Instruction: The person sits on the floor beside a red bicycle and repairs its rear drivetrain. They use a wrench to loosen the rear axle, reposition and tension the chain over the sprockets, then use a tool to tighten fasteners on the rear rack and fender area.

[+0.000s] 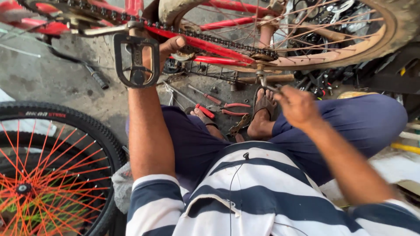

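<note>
Beneath the upturned red steel bicycle frame (218, 46), seen from above over a lap in dark blue trousers and a blue-and-white striped shirt. Left hand (162, 51) raised and wrapped around the black metal cage pedal (136, 60), thumb pressed over its top edge, just below the greasy drive chain (218, 41) running along the frame. Right hand (297, 105) clenched around a slim grey metal tool (272, 87), tip pointed up at the rear hub area, beside the mud-caked tan rear wheel (350, 48) with thin silver spokes. Exact kind of tool too small to tell. Between the feet in brown sandals (264, 105), red-handled pliers (229, 108) lying on the stained concrete floor (65, 83), near a red-handled screwdriver (205, 95) and scattered small metal parts. At lower left, well apart from both hands, a black knobbly tyre with bright orange spokes (52, 175). Black rubber handlebar grip (98, 78) resting on the floor at left.
</note>
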